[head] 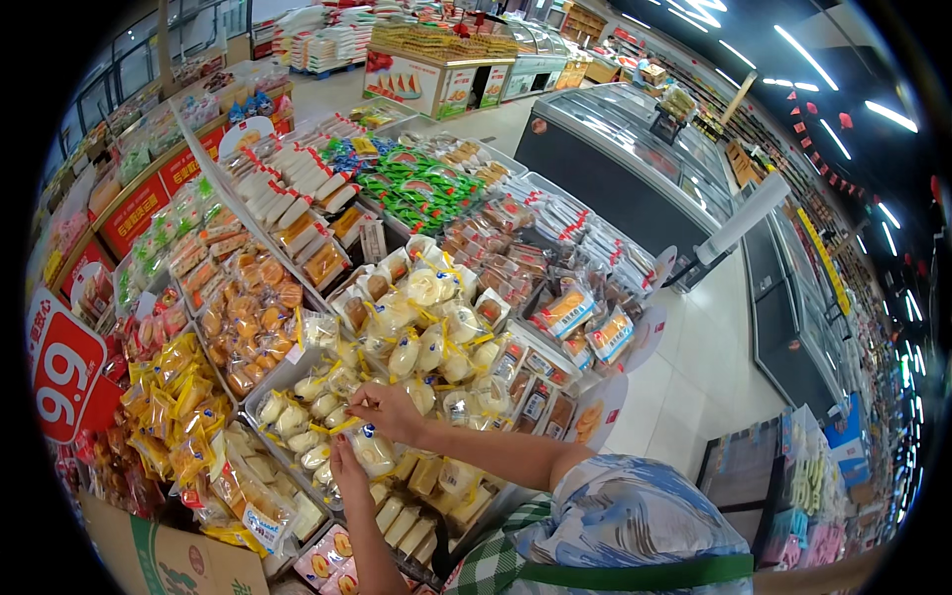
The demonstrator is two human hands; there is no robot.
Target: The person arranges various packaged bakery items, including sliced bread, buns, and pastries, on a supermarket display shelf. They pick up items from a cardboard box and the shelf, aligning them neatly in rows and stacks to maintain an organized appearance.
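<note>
A clear-wrapped pale bun (373, 451) with a yellow strip along its wrapper's edge lies between my two hands, over a grey bin of similar buns. My right hand (393, 413) has thumb and fingers pinched together at the upper side of that strip. From below, my left hand (349, 470) grips the wrapper's edge with thumb and fingertips. The exact contact of the fingertips is partly hidden. Small wrapped white buns (288, 418) fill the bin just left of my hands. More yellow-tied buns (433, 348) are heaped beyond my right hand.
Bins of yellow-bagged pastries (182, 394) and round brown cakes (253, 312) adjoin on the left. A printed cardboard box (171, 550) stands at lower left, near a red price sign (67, 372). Green packets (420, 186) lie farther back. Chest freezers (595, 149) stand across the aisle.
</note>
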